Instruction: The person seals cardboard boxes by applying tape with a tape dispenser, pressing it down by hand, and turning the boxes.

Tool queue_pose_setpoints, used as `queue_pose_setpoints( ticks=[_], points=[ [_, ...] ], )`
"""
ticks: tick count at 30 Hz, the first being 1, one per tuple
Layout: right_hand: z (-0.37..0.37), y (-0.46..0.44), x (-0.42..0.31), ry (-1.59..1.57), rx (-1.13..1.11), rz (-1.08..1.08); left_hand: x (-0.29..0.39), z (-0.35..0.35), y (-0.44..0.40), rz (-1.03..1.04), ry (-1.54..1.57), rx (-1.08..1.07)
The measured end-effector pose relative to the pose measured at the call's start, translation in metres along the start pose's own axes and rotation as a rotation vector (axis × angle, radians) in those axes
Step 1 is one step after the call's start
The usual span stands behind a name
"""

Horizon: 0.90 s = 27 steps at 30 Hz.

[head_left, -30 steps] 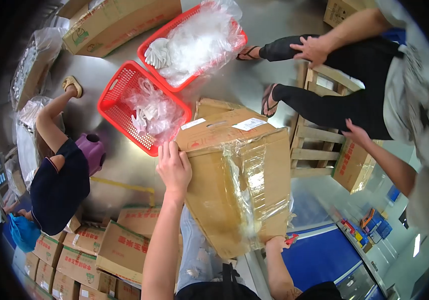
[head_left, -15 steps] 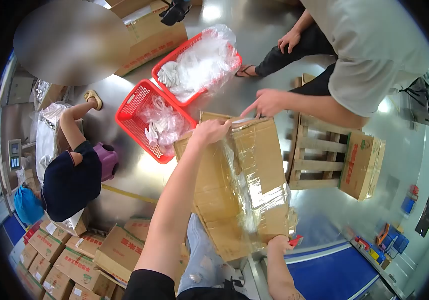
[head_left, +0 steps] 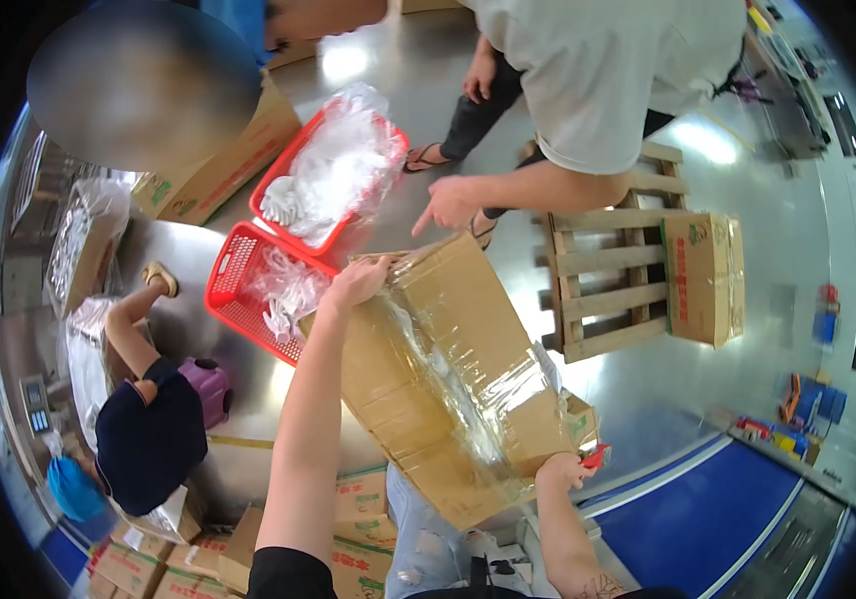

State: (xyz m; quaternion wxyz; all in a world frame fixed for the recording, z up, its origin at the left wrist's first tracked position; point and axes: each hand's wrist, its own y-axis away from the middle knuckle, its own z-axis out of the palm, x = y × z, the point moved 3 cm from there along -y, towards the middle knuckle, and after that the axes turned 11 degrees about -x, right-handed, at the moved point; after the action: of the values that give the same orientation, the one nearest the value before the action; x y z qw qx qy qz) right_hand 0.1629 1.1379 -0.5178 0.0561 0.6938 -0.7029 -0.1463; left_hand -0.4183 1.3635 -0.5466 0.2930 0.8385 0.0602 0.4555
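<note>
A large cardboard box (head_left: pixel 418 369), its face crossed by shiny clear tape, is held at a slant in front of me. My left hand (head_left: pixel 360 283) is closed over its far upper edge. At the near right corner my right hand (head_left: pixel 560 471) has its fingers curled around a small red tool (head_left: pixel 597 457), whose kind I cannot make out; this hand is against the box. Beyond the far edge, a co-worker's hand (head_left: pixel 451 205) points a finger toward the box without touching it.
Red baskets (head_left: pixel 238 321) with clear plastic bags and white gloves stand beyond the box. A wooden pallet (head_left: pixel 612 262) carrying a carton (head_left: pixel 704 280) is to the right. Stacked cartons (head_left: pixel 363 529) lie near my legs, a blue-topped surface (head_left: pixel 697 519) lower right, a seated person (head_left: pixel 153 439) left.
The box and both my hands have swung, with its far end shifting left. The co-worker's pointing hand, earlier at the box's far edge, is now apart from it. My view has turned.
</note>
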Motion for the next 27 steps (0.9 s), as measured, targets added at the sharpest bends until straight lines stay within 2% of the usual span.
queue_pose_setpoints(
  ticks=[3, 5, 6, 7, 8, 9, 10, 11, 12, 14, 15, 16, 17, 18, 19, 20, 21, 22, 23, 24, 25, 27],
  points=[
    [0.004, -0.012, 0.004, -0.030, 0.048, -0.003, 0.005, -0.003, -0.004, -0.008, 0.104, -0.065],
    [0.006, -0.023, 0.005, -0.033, 0.078, -0.065, -0.021, 0.002, -0.019, -0.042, -0.045, -0.033],
    [0.004, -0.029, 0.007, -0.034, 0.093, -0.113, -0.015, 0.002, -0.021, -0.010, 0.065, -0.109],
    [0.000, -0.034, 0.010, -0.028, 0.107, -0.189, -0.009, -0.002, -0.013, 0.008, 0.029, -0.075],
    [-0.008, -0.040, 0.010, -0.023, 0.115, -0.304, -0.007, -0.003, -0.011, -0.023, 0.198, -0.119],
    [-0.017, -0.045, 0.008, -0.028, 0.101, -0.443, -0.011, -0.005, -0.010, -0.049, 0.105, -0.089],
    [-0.027, -0.049, 0.001, -0.040, 0.051, -0.577, -0.028, -0.009, -0.014, -0.113, 0.049, -0.024],
    [-0.039, -0.050, -0.006, -0.075, -0.188, -0.730, -0.035, -0.005, -0.018, -0.179, -0.007, 0.034],
    [-0.050, -0.063, -0.013, -0.155, -0.319, -0.792, -0.006, -0.009, 0.005, -0.126, 0.076, 0.150],
    [-0.052, -0.108, -0.035, -0.179, -0.415, -0.946, 0.020, -0.014, 0.044, -0.068, -0.279, 0.288],
    [-0.055, -0.132, -0.050, -0.117, -0.368, -1.035, 0.025, -0.005, 0.068, -0.064, -0.294, 0.285],
    [-0.069, -0.142, -0.075, -0.016, -0.412, -1.102, 0.034, 0.008, 0.100, 0.050, -0.320, 0.512],
    [-0.090, -0.144, -0.096, 0.189, -0.358, -1.223, 0.042, 0.026, 0.138, 0.169, -0.341, 0.731],
    [-0.136, -0.112, -0.120, 0.346, -0.184, -1.341, 0.049, 0.047, 0.180, 0.179, -0.314, 0.838],
    [-0.153, -0.122, -0.137, 0.365, -0.166, -1.374, 0.056, 0.068, 0.220, 0.195, -0.281, 0.947],
    [-0.168, -0.136, -0.152, 0.473, -0.141, -1.294, 0.042, 0.094, 0.253, 0.140, -0.105, 0.971],
    [-0.173, -0.168, -0.164, 0.623, -0.177, -1.130, 0.010, 0.131, 0.287, -0.014, -0.132, 0.980],
    [-0.180, -0.211, -0.173, 0.780, -0.187, -0.992, -0.003, 0.169, 0.322, -0.086, -0.028, 0.856],
    [-0.185, -0.241, -0.169, 0.926, -0.199, -0.854, -0.077, 0.221, 0.344, -0.144, 0.024, 0.790],
    [-0.198, -0.247, -0.152, 0.906, -0.207, -0.838, -0.107, 0.273, 0.373, -0.266, 0.089, 0.711],
    [-0.221, -0.253, -0.137, 0.828, -0.153, -0.868, -0.106, 0.316, 0.407, -0.548, 0.437, 0.439],
    [-0.255, -0.271, -0.112, 0.750, -0.075, -0.900, -0.097, 0.382, 0.467, -0.307, 0.057, 0.400]
  ],
)
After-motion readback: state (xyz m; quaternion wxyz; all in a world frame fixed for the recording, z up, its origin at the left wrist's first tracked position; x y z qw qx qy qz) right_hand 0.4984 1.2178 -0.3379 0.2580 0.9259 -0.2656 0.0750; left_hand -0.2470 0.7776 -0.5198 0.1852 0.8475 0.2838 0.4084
